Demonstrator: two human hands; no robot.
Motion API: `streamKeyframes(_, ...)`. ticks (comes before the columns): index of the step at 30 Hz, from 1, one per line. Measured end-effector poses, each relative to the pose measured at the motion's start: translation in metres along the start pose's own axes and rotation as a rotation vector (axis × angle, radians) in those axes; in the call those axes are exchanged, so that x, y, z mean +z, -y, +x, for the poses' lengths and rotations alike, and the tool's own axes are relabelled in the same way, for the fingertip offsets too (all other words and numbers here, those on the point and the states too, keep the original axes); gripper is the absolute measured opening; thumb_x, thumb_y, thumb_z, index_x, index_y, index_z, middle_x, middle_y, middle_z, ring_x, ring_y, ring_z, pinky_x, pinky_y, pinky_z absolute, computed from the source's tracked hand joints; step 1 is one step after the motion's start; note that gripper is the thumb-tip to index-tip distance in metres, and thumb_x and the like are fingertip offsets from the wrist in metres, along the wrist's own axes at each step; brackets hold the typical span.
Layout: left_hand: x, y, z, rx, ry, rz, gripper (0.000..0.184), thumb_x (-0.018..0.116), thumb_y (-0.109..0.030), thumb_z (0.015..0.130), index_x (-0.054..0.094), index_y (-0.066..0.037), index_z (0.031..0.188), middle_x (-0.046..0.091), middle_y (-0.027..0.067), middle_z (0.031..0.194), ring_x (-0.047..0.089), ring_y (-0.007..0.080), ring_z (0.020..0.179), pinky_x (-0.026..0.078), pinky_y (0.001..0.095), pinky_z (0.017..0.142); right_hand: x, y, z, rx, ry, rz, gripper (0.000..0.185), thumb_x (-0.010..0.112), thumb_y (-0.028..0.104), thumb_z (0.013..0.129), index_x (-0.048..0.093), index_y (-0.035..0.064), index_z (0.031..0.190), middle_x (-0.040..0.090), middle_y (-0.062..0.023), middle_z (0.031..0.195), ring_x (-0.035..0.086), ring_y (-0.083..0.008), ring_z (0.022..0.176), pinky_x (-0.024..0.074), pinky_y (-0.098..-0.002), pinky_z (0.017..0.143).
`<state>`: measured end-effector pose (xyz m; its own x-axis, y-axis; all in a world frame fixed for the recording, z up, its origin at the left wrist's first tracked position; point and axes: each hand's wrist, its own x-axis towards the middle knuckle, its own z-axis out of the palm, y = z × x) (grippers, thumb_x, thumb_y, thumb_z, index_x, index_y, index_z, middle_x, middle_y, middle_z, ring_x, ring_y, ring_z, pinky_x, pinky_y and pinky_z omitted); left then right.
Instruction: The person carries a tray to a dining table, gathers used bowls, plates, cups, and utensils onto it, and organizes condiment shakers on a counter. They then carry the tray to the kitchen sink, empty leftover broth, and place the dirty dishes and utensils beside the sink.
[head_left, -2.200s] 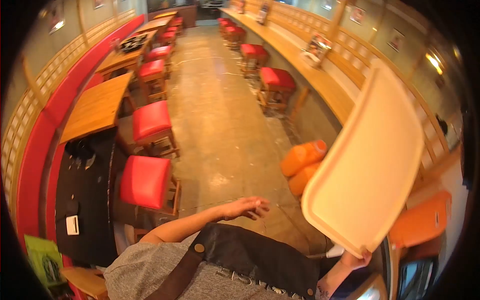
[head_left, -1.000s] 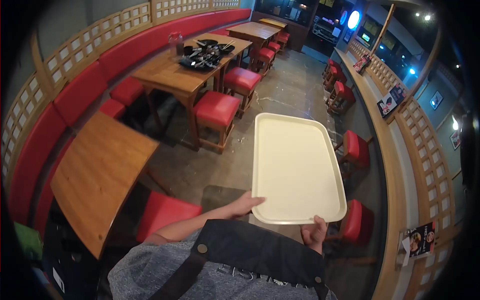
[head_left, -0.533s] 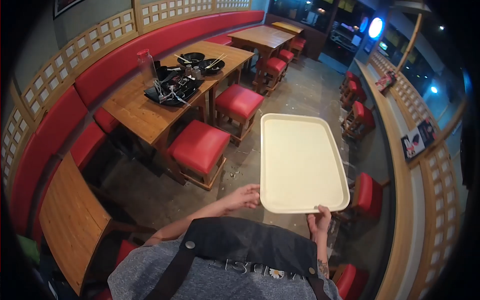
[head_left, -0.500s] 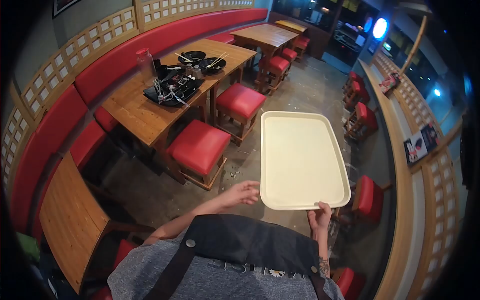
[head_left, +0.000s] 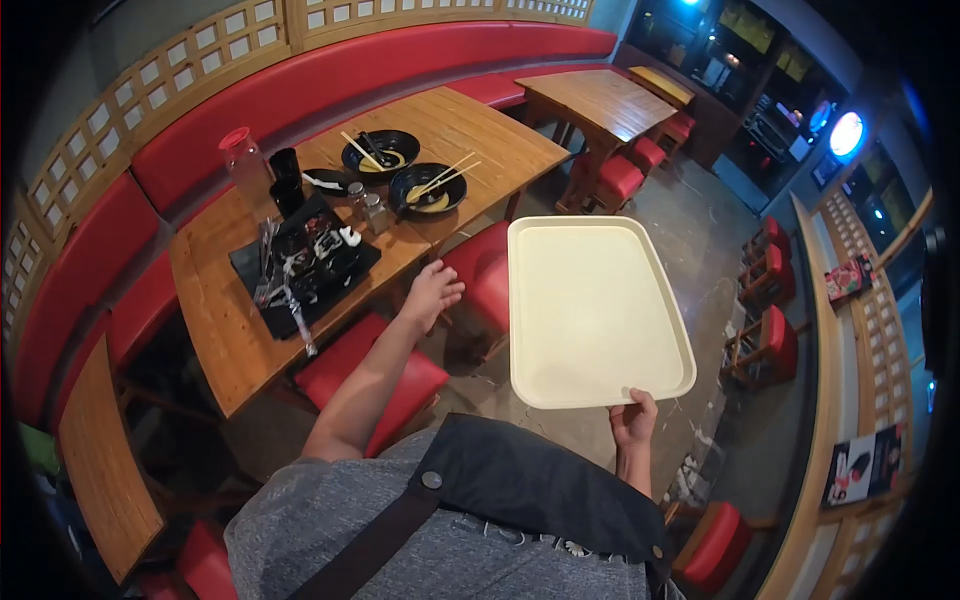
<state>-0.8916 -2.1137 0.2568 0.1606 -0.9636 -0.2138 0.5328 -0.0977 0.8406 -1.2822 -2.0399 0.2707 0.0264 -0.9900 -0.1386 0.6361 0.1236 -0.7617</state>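
Note:
My right hand (head_left: 633,418) grips the near edge of a cream tray (head_left: 598,310), thumb on top; the tray bears nothing. My left hand (head_left: 434,296) is raised with its fingers apart and holds nothing, near the front edge of a wooden table (head_left: 495,150). On that table lies a black plate (head_left: 345,275) with crumpled wrappers and scraps. Behind it stand two black bowls with chopsticks, one nearer (head_left: 428,190) and one farther (head_left: 380,155). Two small shakers (head_left: 376,213), dark cups (head_left: 286,182) and a clear bottle with a red lid (head_left: 245,165) are beside the plate.
Red stools (head_left: 385,375) stand along the table's near side. A red bench (head_left: 330,90) runs behind it. Another wooden table (head_left: 105,455) is at the lower left, and one more (head_left: 600,100) farther back. A long counter (head_left: 825,400) with menu cards lines the right side.
The table with the dishes is now nearer and larger in view. My left hand has moved away from the tray's side, up and left toward that table. My right hand still holds the tray.

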Motion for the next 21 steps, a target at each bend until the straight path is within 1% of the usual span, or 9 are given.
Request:
streamKeyframes(3, 0.002, -0.005, 0.088, 0.037, -0.168, -0.027, 0.068, 0.051, -0.022, 0.088, 0.007, -0.007, 0.137, 0.040, 0.0115, 0.119, 0.055, 0.0220, 0.092, 0.047, 0.0315, 0.075, 0.020, 0.010, 0.083, 0.054, 0.062, 0.035, 0.050, 0.053, 0.012, 0.070, 0.042, -0.0010, 0.117, 0.051, -0.0123, 0.114, 0.052, -0.0286, 0.104, 0.0463, -0.0430, 0.083)
streamKeyframes(5, 0.006, -0.010, 0.129, 0.133, -0.443, -0.108, 0.063, 0.051, -0.022, 0.087, 0.011, -0.007, 0.134, 0.036, 0.0121, 0.122, 0.055, 0.0234, 0.090, 0.047, 0.0321, 0.072, 0.030, 0.013, 0.137, 0.088, 0.112, 0.031, 0.051, 0.053, 0.010, 0.070, 0.041, -0.0011, 0.118, 0.051, -0.0122, 0.115, 0.053, -0.0286, 0.103, 0.0464, -0.0423, 0.083)
streamKeyframes(6, 0.004, -0.010, 0.147, 0.141, -0.458, -0.108, 0.063, 0.051, -0.022, 0.087, 0.011, -0.007, 0.134, 0.036, 0.0121, 0.122, 0.055, 0.0234, 0.090, 0.047, 0.0321, 0.072, 0.035, 0.012, 0.165, 0.100, 0.124, 0.033, 0.051, 0.053, 0.010, 0.070, 0.041, -0.0011, 0.118, 0.051, -0.0122, 0.115, 0.053, -0.0286, 0.103, 0.0464, -0.0423, 0.083)
streamKeyframes(8, -0.006, -0.004, 0.173, 0.203, -0.467, -0.164, 0.072, 0.051, -0.022, 0.087, -0.001, -0.009, 0.135, 0.040, 0.0134, 0.120, 0.058, 0.0236, 0.085, 0.049, 0.0305, 0.068, 0.044, 0.008, 0.225, 0.083, 0.152, -0.036, 0.051, 0.052, 0.013, 0.070, 0.040, -0.0014, 0.118, 0.052, -0.0133, 0.114, 0.053, -0.0283, 0.104, 0.0463, -0.0421, 0.084)
streamKeyframes(9, -0.012, 0.000, 0.184, 0.225, -0.425, -0.173, 0.054, 0.050, -0.020, 0.088, 0.014, -0.008, 0.127, 0.044, 0.0142, 0.115, 0.059, 0.0243, 0.082, 0.049, 0.0305, 0.065, 0.049, 0.007, 0.257, 0.105, 0.166, -0.040, 0.051, 0.052, 0.013, 0.070, 0.040, -0.0014, 0.118, 0.052, -0.0133, 0.114, 0.053, -0.0283, 0.104, 0.0463, -0.0421, 0.084)
streamKeyframes(13, -0.008, 0.000, 0.193, 0.282, -0.503, -0.270, 0.037, 0.045, -0.014, 0.088, 0.025, -0.006, 0.118, 0.051, 0.0139, 0.105, 0.059, 0.0252, 0.084, 0.049, 0.0344, 0.069, 0.071, -0.011, 0.378, 0.251, 0.297, -0.031, 0.056, 0.052, 0.013, 0.069, 0.038, 0.0001, 0.121, 0.050, -0.0130, 0.118, 0.052, -0.0283, 0.106, 0.0452, -0.0431, 0.085)
streamKeyframes(16, 0.011, -0.011, 0.188, 0.362, -0.544, -0.273, 0.031, 0.043, -0.008, 0.084, 0.034, -0.004, 0.114, 0.054, 0.0140, 0.103, 0.059, 0.0262, 0.086, 0.049, 0.0363, 0.074, 0.089, -0.026, 0.462, 0.333, 0.389, 0.006, 0.058, 0.052, 0.012, 0.067, 0.038, 0.0023, 0.123, 0.049, -0.0129, 0.119, 0.050, -0.0285, 0.108, 0.0433, -0.0460, 0.087)
streamKeyframes(19, 0.032, -0.020, 0.190, 0.359, -0.693, -0.283, 0.031, 0.042, -0.004, 0.078, 0.043, -0.003, 0.109, 0.056, 0.0137, 0.103, 0.059, 0.0264, 0.088, 0.049, 0.0383, 0.079, 0.103, -0.037, 0.535, 0.545, 0.430, -0.005, 0.059, 0.054, 0.012, 0.066, 0.039, 0.0045, 0.122, 0.049, -0.0119, 0.119, 0.048, -0.0287, 0.109, 0.0407, -0.0496, 0.089)
streamKeyframes(21, 0.034, -0.022, 0.191, 0.319, -0.703, -0.265, 0.032, 0.041, -0.004, 0.078, 0.042, -0.003, 0.111, 0.055, 0.0135, 0.103, 0.058, 0.0251, 0.088, 0.050, 0.0365, 0.074, 0.109, -0.044, 0.573, 0.625, 0.465, -0.025, 0.053, 0.054, 0.012, 0.067, 0.042, 0.0017, 0.118, 0.051, -0.0124, 0.115, 0.049, -0.0291, 0.106, 0.0401, -0.0498, 0.089)
